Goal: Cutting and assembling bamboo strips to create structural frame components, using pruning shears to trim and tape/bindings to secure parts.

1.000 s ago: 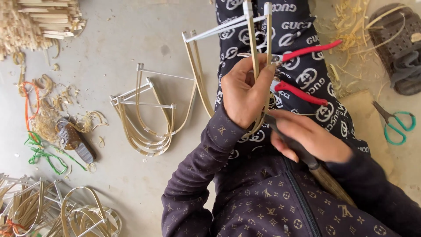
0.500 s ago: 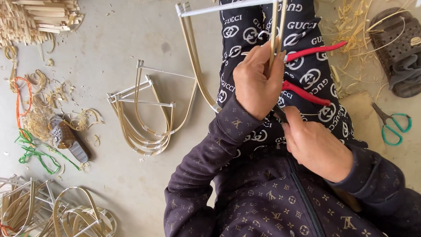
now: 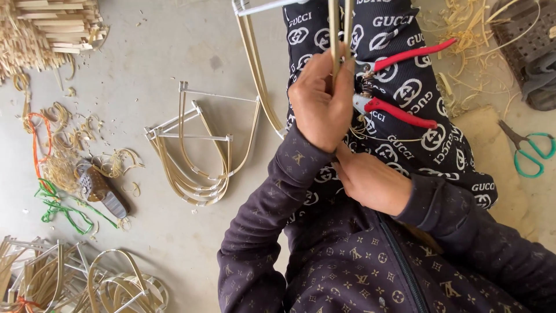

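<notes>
left hand (image 3: 321,107) gripping bamboo strips (image 3: 339,29), red pliers (image 3: 399,87) beside — open floor (image 3: 145,64) left

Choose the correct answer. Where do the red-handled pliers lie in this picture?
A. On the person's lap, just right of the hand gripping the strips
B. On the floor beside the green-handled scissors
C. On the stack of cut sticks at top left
A: the red-handled pliers rest on the patterned trousers, beside the left hand gripping the bamboo strips; the green-handled scissors lie apart on the floor.

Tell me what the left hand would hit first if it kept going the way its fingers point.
The left hand points up-frame along the bamboo strips it grips. Beyond them, only the patterned trouser leg lies ahead; depth is unclear.
</notes>
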